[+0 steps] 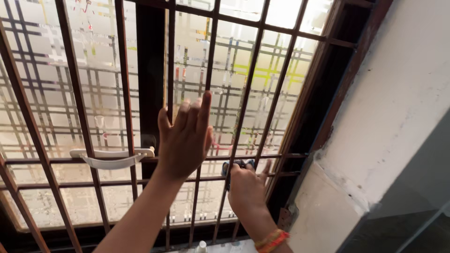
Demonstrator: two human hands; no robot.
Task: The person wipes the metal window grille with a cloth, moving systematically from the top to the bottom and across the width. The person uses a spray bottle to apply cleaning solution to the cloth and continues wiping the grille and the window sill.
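Frosted window (262, 70) behind rusty grille (124, 93). Your left hand (185, 140) is flat, fingers spread, holding nothing. Your right hand (246, 187) pins a dark cloth (236, 165) to the pane, cloth mostly hidden.

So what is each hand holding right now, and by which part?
The right hand presses a dark blue cloth against the window grille, bunched under its fingers. The left hand holds nothing, lying flat and open against the bars.
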